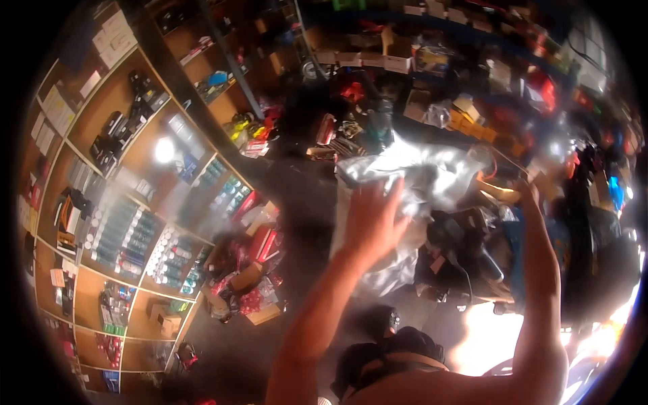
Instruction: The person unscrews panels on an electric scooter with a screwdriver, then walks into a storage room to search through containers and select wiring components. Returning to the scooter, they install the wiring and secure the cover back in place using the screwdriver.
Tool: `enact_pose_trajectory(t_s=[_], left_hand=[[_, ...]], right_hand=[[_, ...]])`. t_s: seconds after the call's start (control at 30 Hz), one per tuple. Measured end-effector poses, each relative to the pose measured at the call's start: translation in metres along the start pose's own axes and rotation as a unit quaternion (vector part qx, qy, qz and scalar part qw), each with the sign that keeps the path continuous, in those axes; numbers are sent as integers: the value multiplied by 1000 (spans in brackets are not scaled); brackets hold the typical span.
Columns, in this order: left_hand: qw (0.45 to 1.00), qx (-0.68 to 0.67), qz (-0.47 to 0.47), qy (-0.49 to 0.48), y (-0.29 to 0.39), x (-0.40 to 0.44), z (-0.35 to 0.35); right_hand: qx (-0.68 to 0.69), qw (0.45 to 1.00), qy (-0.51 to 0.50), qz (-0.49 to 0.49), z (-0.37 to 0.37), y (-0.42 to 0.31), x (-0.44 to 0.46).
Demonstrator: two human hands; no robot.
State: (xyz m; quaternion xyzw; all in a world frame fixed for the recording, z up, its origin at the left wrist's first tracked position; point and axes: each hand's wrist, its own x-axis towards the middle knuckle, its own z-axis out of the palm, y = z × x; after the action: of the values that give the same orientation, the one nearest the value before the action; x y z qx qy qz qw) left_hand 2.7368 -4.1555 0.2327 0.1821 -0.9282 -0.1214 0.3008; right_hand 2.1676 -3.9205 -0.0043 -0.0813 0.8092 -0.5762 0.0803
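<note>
My left hand (pixel 373 219) is spread flat over a shiny silver-white plastic sheet or bag (pixel 439 172), fingers apart. The glare hides whether the palm presses on it or hovers just above. Off to the right, my right hand (pixel 530 191) is closed and partly blurred. A bent yellow piece (pixel 498 191) meets its fingers, but what the hand grips is too unclear to name. The silvery material drapes downward past my left wrist, bright and wrinkled.
Wooden shelves (pixel 128 202) with rows of bottles (pixel 128 233) stand on the left. Red packages and cardboard (pixel 253 270) are piled on the floor beside them. Boxes (pixel 398 57) line the back, and dark clutter (pixel 466 246) lies below my right hand.
</note>
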Motion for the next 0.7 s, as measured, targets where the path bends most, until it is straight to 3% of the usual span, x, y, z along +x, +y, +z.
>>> enact_pose_trajectory(t_s=[0.03, 0.07, 0.1, 0.13, 0.2, 0.27, 0.33, 0.4, 0.47, 0.6, 0.7], left_hand=[[1000, 16, 14, 18, -10, -20, 1], [999, -12, 1, 45, -18, -41, -2], [995, -5, 0, 102, -36, -70, 9], [995, -12, -39, 96, -53, -100, 14], [988, -25, -123, 91, -88, -153, 20], [973, -22, -222, 55, -132, -213, 26], [939, -60, -338, 32, -174, -267, 27], [887, -149, -434, 45, -211, -302, 16], [833, -229, -498, 71, -252, -329, 2], [857, -94, -507, 7, -357, -363, -34], [879, -60, -473, 28, -409, -350, -80]], right_hand=[[83, 996, -16, 15, -6, 25, 0], [107, 992, -47, -57, -20, 44, -4], [-254, 935, -38, -244, -49, 86, 30], [-567, 721, -26, -397, -60, 106, 44], [-561, 709, 17, -427, -44, 27, 12], [-506, 753, 41, -419, -15, -58, 7], [-410, 655, 116, -623, 24, -129, 19], [-263, 855, -9, -448, 83, -230, -36], [-150, 862, 9, -483, 162, -337, -134], [-61, 851, 38, -520, 312, -460, -234], [-91, 776, 35, -623, 426, -521, -265]])
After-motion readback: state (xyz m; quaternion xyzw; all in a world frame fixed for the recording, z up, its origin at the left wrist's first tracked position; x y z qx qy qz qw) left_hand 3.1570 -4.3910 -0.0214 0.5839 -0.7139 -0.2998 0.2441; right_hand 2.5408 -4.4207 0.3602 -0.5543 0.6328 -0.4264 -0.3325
